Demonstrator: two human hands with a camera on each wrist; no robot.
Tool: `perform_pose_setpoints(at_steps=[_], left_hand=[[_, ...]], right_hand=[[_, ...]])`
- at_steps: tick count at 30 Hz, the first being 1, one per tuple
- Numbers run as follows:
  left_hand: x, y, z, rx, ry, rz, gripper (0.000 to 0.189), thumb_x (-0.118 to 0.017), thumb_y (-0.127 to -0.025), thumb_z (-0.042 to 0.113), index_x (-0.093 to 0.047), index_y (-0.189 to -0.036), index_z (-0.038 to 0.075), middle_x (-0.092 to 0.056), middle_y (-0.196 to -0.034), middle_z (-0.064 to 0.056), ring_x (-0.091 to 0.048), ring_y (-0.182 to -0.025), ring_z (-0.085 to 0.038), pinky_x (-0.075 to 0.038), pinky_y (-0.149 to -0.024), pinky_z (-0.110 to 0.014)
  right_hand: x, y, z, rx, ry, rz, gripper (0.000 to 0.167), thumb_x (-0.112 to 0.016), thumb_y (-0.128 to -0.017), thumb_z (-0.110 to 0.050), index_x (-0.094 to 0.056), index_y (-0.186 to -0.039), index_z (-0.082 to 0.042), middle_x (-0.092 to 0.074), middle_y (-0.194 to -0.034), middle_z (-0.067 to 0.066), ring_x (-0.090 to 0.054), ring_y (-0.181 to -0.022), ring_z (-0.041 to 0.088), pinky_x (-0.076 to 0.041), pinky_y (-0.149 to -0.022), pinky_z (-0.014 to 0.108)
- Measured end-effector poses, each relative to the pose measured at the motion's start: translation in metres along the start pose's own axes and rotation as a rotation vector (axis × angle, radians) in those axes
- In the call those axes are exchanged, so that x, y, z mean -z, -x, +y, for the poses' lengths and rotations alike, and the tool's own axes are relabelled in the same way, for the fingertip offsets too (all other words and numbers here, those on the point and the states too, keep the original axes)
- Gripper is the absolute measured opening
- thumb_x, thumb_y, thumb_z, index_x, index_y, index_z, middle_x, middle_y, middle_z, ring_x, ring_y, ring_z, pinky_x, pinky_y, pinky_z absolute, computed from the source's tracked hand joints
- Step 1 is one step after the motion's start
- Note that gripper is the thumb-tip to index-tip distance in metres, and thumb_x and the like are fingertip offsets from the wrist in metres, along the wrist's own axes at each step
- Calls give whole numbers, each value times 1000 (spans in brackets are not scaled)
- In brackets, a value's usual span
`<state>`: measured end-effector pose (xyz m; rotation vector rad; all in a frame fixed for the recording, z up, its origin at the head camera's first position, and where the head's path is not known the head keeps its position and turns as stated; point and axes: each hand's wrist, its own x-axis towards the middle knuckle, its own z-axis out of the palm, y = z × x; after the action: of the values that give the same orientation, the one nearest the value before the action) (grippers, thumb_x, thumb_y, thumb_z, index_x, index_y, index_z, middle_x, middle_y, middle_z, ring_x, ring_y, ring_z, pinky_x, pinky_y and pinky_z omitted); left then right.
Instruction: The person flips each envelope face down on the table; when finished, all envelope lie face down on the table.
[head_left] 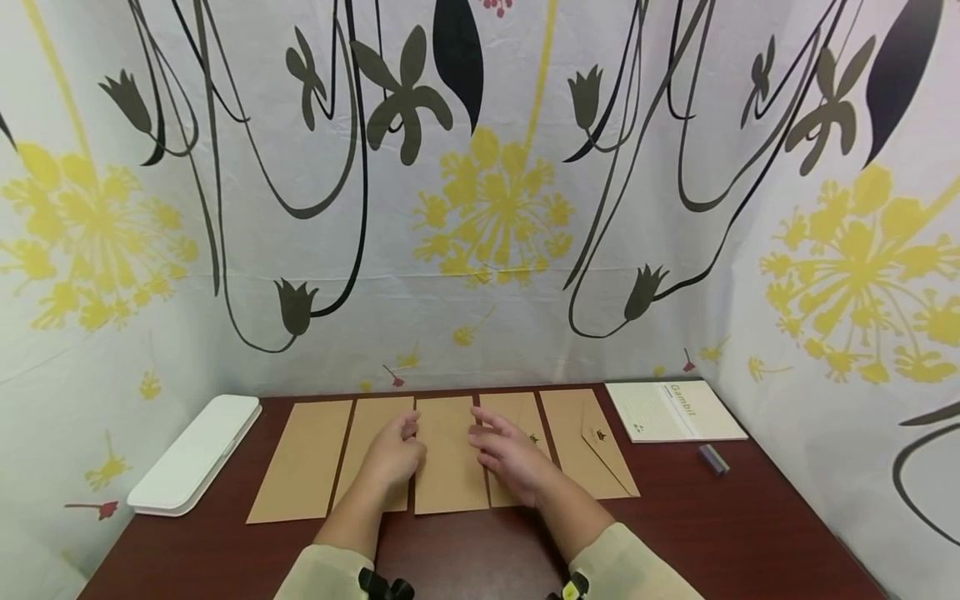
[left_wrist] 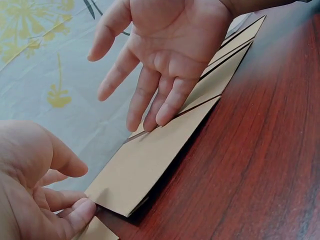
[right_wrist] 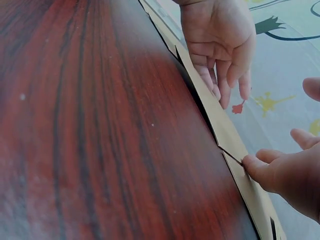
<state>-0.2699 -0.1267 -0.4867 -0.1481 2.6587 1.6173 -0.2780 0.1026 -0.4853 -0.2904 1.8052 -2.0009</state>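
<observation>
Several brown kraft envelopes lie side by side in a row on the dark red table. The middle envelope (head_left: 450, 467) sits between the two hands, plain side up. At its left edge, my left hand (head_left: 393, 454) touches down with relaxed fingers, over part of the neighbouring envelope (head_left: 384, 410). My right hand (head_left: 517, 454) reaches the right edge of the middle envelope with its fingers spread, overlapping the envelope (head_left: 517, 407) beside it. In the left wrist view, the left fingertips (left_wrist: 82, 207) are right at the middle envelope's (left_wrist: 150, 160) edge.
A white case (head_left: 197, 454) stands at the table's left edge. Toward the back right lies a cream notepad (head_left: 652, 417) marked "Gambit", with a small grey block (head_left: 714, 459) in front. The rightmost envelope (head_left: 573, 425) shows its flap. Patterned cloth walls (head_left: 495, 333) enclose the back and sides.
</observation>
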Motion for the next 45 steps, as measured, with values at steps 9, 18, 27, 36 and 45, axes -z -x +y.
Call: perform_pose_setpoints(at_steps=[9, 18, 27, 36, 45], left_hand=[[0, -1, 1, 15, -11, 5, 60, -56, -99, 6, -49, -159, 5, -53, -161, -24, -54, -147, -43, -47, -119, -58], [-1, 2, 6, -15, -35, 17, 57, -57, -100, 9, -51, -157, 5, -52, -161, -25, -53, -148, -44, -46, -120, -59], [-16, 3, 19, -66, 203, 38, 51, -61, -100, 14, -57, -150, 5, -60, -154, -18, -57, -143, -40, -49, -117, -57], [-52, 5, 39, -52, 356, -24, 53, -63, -99, 12, -55, -151, 1, -60, -153, -21, -62, -136, -40, -56, -110, -51], [-90, 9, 55, -76, 403, 4, 43, -62, -100, 12, -62, -143, 8, -66, -147, -14, -59, -140, -35, -54, -113, -50]], right_hand=[[-3, -6, 2, 11, 0, -2, 67, -59, -108, -21, -32, -168, -13, -28, -174, 28, -30, -162, 43, -24, -134, 59], [-5, -6, -1, 16, 4, 9, 69, -64, -106, -25, -34, -167, -12, -30, -173, 28, -33, -161, 43, -30, -132, 58], [25, 9, -23, 66, 133, 114, 61, -62, -107, -25, -41, -163, -10, -44, -165, 27, -49, -149, 45, -47, -120, 59], [73, 32, -22, 44, 186, 185, 67, -60, -109, -31, -34, -166, -9, -42, -166, 29, -45, -153, 46, -48, -120, 56], [111, 48, -15, 23, 140, 248, 68, -57, -110, -30, -28, -168, -7, -41, -165, 31, -48, -151, 46, -57, -110, 45]])
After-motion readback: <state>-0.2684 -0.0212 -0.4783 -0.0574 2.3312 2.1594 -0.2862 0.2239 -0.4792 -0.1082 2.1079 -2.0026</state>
